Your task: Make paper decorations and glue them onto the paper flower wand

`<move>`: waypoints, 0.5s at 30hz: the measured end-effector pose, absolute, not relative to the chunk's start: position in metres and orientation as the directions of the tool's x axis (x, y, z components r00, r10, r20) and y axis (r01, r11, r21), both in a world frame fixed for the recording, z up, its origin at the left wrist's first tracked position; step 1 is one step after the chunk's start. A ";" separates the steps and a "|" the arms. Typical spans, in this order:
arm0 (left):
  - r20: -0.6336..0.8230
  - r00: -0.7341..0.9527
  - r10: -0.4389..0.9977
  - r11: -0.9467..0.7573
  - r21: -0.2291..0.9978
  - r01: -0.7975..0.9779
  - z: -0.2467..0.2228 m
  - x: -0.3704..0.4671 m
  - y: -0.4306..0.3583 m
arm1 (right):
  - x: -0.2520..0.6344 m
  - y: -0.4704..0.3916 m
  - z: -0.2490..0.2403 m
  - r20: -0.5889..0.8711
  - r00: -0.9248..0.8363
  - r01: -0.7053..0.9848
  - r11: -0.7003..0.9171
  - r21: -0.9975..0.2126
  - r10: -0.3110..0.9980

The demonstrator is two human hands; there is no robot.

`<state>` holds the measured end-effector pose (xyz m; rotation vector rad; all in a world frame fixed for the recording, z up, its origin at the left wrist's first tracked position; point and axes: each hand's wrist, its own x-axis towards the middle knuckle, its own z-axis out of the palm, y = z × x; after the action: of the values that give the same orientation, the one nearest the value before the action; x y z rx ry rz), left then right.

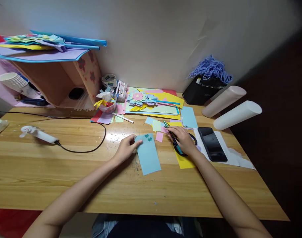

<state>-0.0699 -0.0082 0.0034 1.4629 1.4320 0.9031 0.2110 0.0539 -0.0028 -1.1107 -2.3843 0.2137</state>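
Observation:
A light blue paper card (pixel 149 157) with small dark green flower shapes near its top edge is pinched at its upper left corner by my left hand (pixel 127 147), thumb on top. My right hand (pixel 182 138) is closed around a dark marker pen with teal ends (pixel 178 148), which points up and left. Beneath that hand lie a yellow paper sheet (pixel 187 162) and a black looped object (pixel 194 138), mostly covered, so its kind is hidden. Small pastel paper pieces, among them a pink one (pixel 159 137), lie between the hands.
A phone (pixel 212 144) rests on white paper at right, near two white rolls (pixel 237 115). Layered paper flowers (pixel 138 97) lie at the back beside several markers (pixel 121 89). At left are a cardboard box (pixel 88 76) and a corded white glue gun (pixel 44 135).

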 end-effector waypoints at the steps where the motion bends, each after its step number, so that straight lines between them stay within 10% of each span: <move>1: -0.076 0.071 0.995 0.047 0.939 0.342 0.004 -0.070 -0.008 | 0.211 0.053 -0.003 0.368 -0.549 0.674 0.657 -0.337 0.751; 10: -0.060 0.059 0.996 0.038 0.947 0.320 0.004 -0.072 -0.007 | 0.203 0.050 0.004 0.229 -0.582 0.733 0.625 -0.269 0.781; 15: -0.001 -0.072 0.997 0.026 0.935 0.353 0.004 -0.076 -0.005 | 0.229 0.048 0.011 0.071 -0.311 0.906 0.318 -0.279 0.948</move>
<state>-0.0763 -0.0054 0.0043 1.4255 1.5327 1.0579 0.2294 0.0475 0.0111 -1.6921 -2.3617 0.2751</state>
